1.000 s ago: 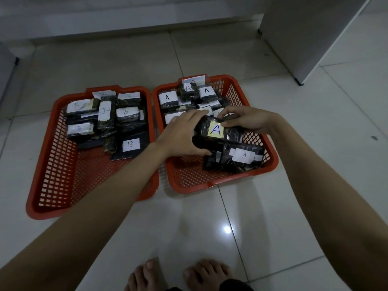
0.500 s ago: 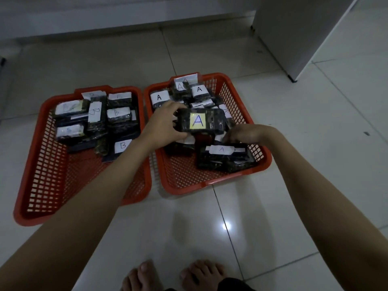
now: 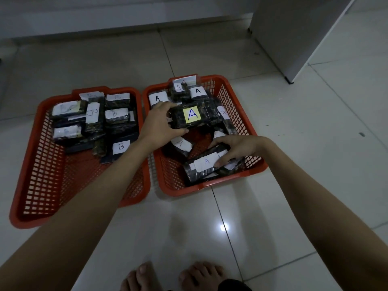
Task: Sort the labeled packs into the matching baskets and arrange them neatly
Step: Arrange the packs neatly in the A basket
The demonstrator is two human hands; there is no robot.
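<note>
Two red mesh baskets stand side by side on the floor. The left basket (image 3: 42, 185) holds several dark packs with white B labels (image 3: 121, 146) in its far half. The right basket (image 3: 243, 173) holds several dark packs labelled A. My left hand (image 3: 159, 122) grips a dark pack with a yellow A label (image 3: 192, 115) above the middle of the right basket. My right hand (image 3: 235, 147) lies on a dark pack with a white A label (image 3: 201, 168) at that basket's near right corner, fingers curled over it.
The baskets rest on glossy white floor tiles. A white cabinet (image 3: 294, 34) stands at the back right and a low wall ledge runs along the back. My bare feet (image 3: 172, 276) are at the bottom edge. The near half of the left basket holds no packs.
My left hand has carried the yellow-labelled A pack further back over the basket. My right hand has let go of it and dropped onto the white-labelled A pack at the near right corner.
</note>
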